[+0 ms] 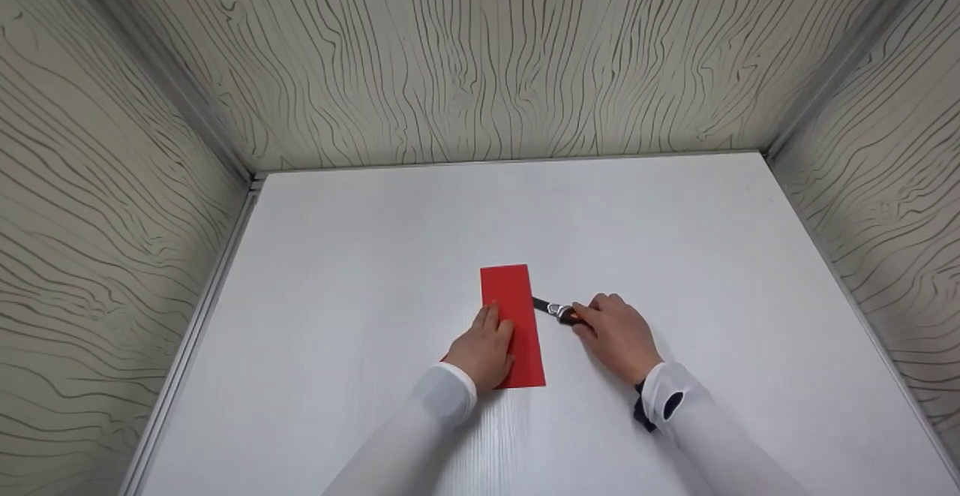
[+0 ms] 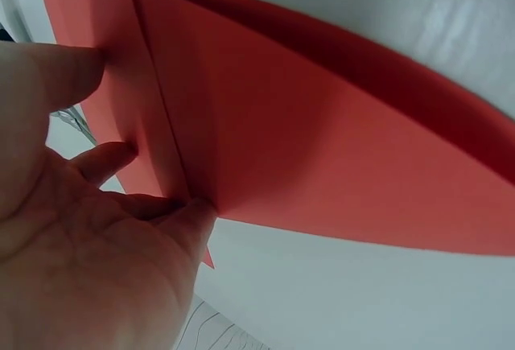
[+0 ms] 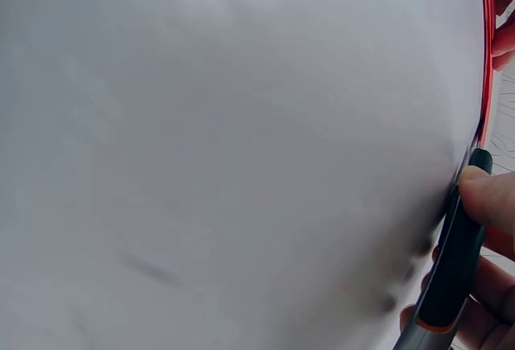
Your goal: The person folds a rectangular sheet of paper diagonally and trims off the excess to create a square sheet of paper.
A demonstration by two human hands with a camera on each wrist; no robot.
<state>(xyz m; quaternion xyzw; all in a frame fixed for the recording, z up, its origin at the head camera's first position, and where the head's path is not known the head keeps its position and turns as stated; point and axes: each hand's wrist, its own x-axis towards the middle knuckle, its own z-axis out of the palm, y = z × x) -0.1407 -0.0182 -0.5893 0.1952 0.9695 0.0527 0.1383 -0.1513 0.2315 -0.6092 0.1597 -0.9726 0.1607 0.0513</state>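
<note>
A red sheet of paper [image 1: 508, 284], folded into a narrow upright strip, lies on the white table. My left hand [image 1: 481, 350] presses on its lower left part with fingers extended. From the left wrist view, a folded band [image 2: 121, 84] runs under the fingertips, and a wide loose flap [image 2: 322, 141] bows up off the table. To the right of the paper, my right hand [image 1: 619, 337] grips a knife by its dark handle [image 3: 459, 261], which has an orange ring. Its dark blade [image 1: 541, 304] points left, the tip right at the paper's right edge.
The white table [image 1: 360, 256] spreads around both hands. Wood-patterned panels stand behind it [image 1: 480, 61], at the left [image 1: 90, 256] and at the right [image 1: 900, 181], with grey metal strips along the corners. A dark band [image 1: 643, 410] circles the right wrist.
</note>
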